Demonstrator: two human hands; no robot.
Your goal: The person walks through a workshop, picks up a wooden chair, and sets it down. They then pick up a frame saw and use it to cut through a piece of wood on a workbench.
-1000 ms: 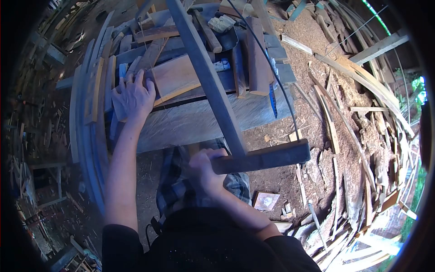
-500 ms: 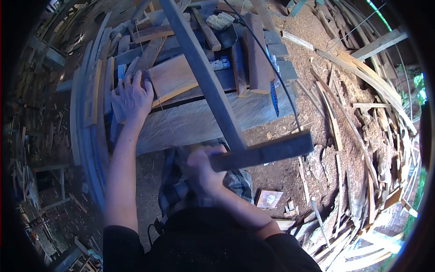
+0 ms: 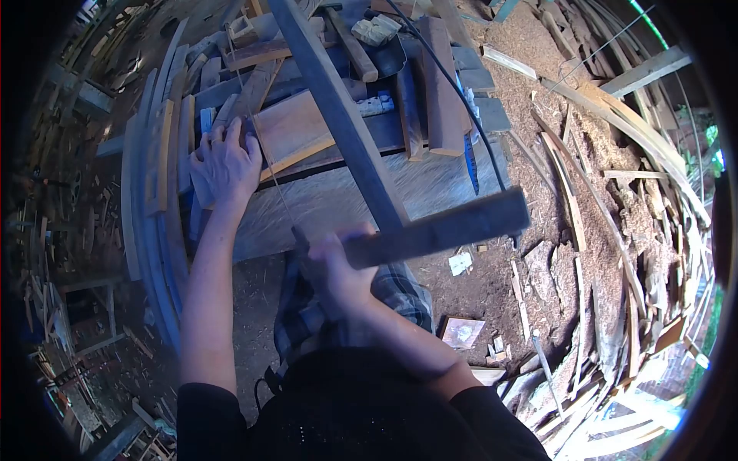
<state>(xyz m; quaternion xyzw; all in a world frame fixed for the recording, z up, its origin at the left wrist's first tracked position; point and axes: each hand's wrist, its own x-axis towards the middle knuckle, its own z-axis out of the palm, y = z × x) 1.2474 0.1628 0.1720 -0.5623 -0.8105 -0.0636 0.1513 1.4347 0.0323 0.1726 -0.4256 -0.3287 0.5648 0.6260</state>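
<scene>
1 frame saw, R hand fingers closed round its near end; L hand fingers slightly spread, on wood board, worktop nr front L corner

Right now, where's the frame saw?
Centre of the head view: the frame saw extends over the workbench, its near crossbar gripped by the right hand. Its thin blade runs just right of the left hand.
</scene>
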